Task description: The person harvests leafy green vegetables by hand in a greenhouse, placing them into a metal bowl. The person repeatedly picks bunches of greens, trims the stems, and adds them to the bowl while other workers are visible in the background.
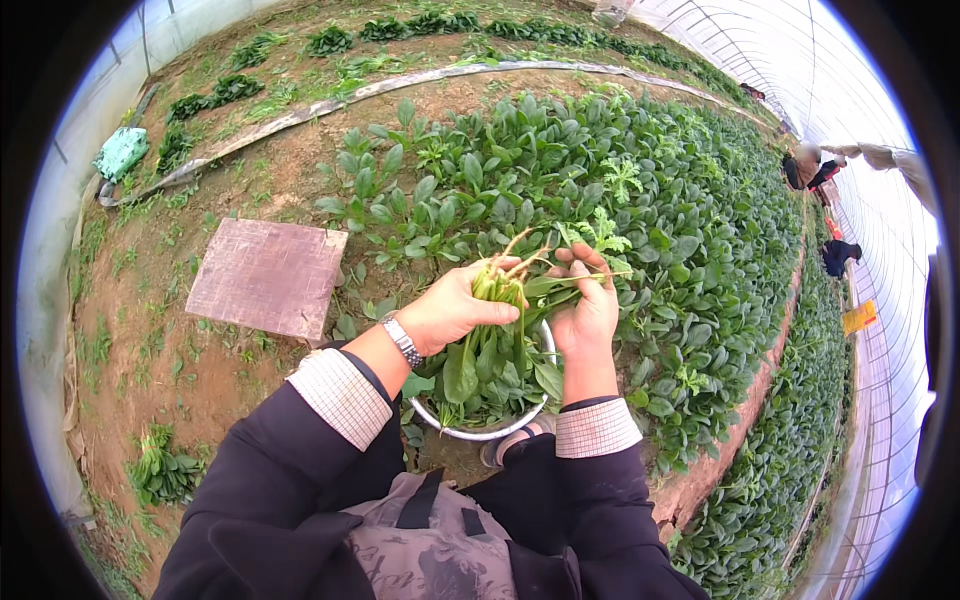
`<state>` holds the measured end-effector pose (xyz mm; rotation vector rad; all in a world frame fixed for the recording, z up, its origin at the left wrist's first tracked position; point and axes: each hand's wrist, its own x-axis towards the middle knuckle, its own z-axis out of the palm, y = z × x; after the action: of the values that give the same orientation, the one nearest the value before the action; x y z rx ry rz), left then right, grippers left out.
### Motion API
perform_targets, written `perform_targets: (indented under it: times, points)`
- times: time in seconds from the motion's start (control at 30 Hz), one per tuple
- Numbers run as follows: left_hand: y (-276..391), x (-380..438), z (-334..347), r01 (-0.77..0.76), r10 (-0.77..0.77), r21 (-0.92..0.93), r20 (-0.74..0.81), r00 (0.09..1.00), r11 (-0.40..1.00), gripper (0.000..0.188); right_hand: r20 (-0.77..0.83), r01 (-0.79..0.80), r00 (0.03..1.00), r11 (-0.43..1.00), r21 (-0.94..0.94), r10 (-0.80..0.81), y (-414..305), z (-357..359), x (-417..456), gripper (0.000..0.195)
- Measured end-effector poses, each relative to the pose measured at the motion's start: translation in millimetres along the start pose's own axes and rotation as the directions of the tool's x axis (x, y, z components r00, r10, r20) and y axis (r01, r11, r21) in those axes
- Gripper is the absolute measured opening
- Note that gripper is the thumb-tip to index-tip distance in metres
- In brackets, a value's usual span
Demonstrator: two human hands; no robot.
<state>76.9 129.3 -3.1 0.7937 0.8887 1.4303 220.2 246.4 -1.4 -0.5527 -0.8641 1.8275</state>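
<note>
My left hand (454, 307) is closed around a bunch of spinach (487, 356), its pale roots pointing up and away and its leaves hanging down. A metal watch circles that wrist. Just right of the bunch, my right hand (589, 307) pinches a loose spinach plant (559, 285) by its root end between thumb and fingers. The plant's leaves reach toward the bunch. Below both hands stands a round metal basin (487, 433) holding loose green leaves. The bunch partly hides its far side.
A square wooden board (266, 277) rests at left. Dense spinach plants (660, 225) cover the bed ahead and right. A tied bunch (161, 465) lies on soil at lower left. A pale strip (375, 86) crosses the ground. People (810, 169) crouch far right near the plastic greenhouse wall (862, 97).
</note>
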Motion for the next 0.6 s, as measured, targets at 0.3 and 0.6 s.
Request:
perform_targets:
  times: [0.3, 0.6]
  points:
    - [-3, 9, -3, 0.131, -0.132, 0.061, 0.014, 0.991, 0.990, 0.033, 0.144, -0.177, 0.980, 0.938, 0.297, 0.139, -36, -2, 21, 0.020]
    - [0, 17, -3, 0.018, -0.010, 0.106, -0.070, 0.997, 0.994, 0.024, -0.036, 0.112, 0.973, 0.606, -0.788, -0.227, -65, -62, 50, 0.022]
